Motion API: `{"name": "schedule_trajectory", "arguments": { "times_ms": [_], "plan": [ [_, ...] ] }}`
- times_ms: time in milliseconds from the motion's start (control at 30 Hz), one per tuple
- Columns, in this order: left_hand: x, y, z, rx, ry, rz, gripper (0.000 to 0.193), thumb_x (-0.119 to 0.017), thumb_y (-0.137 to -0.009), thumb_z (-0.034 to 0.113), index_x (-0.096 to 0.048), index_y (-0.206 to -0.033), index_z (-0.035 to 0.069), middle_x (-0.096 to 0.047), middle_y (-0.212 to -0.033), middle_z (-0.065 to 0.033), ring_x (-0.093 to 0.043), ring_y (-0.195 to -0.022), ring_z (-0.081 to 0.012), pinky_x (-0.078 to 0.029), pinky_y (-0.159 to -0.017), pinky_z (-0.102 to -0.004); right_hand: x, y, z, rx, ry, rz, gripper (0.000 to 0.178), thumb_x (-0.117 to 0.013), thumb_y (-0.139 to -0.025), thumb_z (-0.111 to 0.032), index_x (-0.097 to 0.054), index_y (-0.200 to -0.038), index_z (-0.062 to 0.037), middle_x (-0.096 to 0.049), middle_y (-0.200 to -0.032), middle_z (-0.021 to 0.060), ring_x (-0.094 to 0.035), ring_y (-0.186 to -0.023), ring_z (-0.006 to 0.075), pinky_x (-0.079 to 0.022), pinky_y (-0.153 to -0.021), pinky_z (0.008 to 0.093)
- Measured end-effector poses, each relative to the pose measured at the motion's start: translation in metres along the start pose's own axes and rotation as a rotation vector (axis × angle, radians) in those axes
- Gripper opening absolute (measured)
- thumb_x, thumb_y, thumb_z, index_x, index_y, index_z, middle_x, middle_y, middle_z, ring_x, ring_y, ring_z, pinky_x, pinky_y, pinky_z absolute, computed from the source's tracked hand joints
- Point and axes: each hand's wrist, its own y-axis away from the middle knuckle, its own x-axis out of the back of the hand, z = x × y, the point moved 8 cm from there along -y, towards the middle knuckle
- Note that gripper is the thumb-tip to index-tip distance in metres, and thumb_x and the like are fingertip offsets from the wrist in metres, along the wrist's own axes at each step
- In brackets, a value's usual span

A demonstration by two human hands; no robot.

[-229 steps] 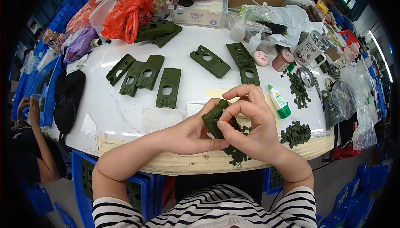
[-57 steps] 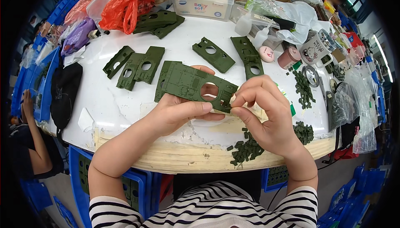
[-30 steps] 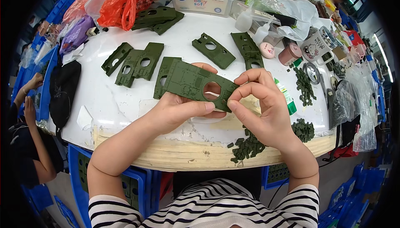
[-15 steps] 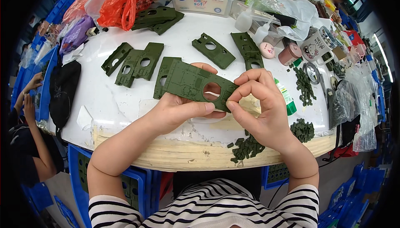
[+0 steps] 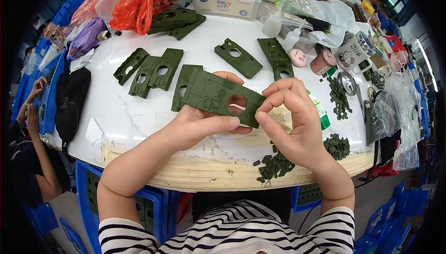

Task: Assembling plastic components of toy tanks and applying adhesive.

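My left hand point(image 5: 197, 126) grips a dark green plastic model hull plate point(image 5: 206, 89), with its thumb in front and its fingers behind. The plate is held tilted above the table and has one large round hole near its right end. At that right end, my right hand point(image 5: 297, 124) has thumb and forefinger pinched together; any small part between them is hidden. Just behind the held plate, another green plate point(image 5: 181, 84) lies on the table. Small dark green pieces point(image 5: 275, 166) lie in a loose heap below my right hand.
More green hull parts point(image 5: 160, 70) lie left of the work, with others point(image 5: 238, 58) beyond it. Further heaps of small pieces point(image 5: 337, 146) are at right, near a glue bottle point(image 5: 319, 110) and a mug point(image 5: 353, 54). A black cap point(image 5: 72, 105) lies at the left edge.
The right end of the plate has dipped slightly. My right hand has shifted a little to the right, its fingertips still at the plate's edge.
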Motion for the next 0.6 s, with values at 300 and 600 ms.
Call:
{"name": "schedule_trajectory", "arguments": {
  "times_ms": [300,600],
  "plan": [
    [0.001,0.001,0.008,-0.038,0.04,-0.018,0.058,-0.06,-0.085,-0.003,-0.033,-0.135,0.011,-0.052,-0.121,-0.014,-0.054,-0.114,-0.0228,-0.056,-0.093,-0.0432,0.004,-0.002,-0.034,0.306,0.312,-0.027,0.029,-0.068,-0.065,0.0,-0.072,-0.09,-0.0126,-0.057,-0.101,0.0086,-0.05,-0.098,0.0288,-0.04,-0.086,0.0387],
    [-0.002,0.003,0.011,-0.031,-0.029,0.017,0.068,-0.064,-0.077,0.007,-0.028,-0.134,0.014,-0.055,-0.122,-0.016,-0.056,-0.115,-0.0271,-0.054,-0.09,-0.0447,-0.001,0.004,-0.038,0.374,0.356,-0.004,0.033,-0.067,-0.06,-0.001,-0.072,-0.09,-0.0128,-0.058,-0.1,0.0072,-0.05,-0.096,0.0281,-0.04,-0.082,0.0385]
  ]
}}
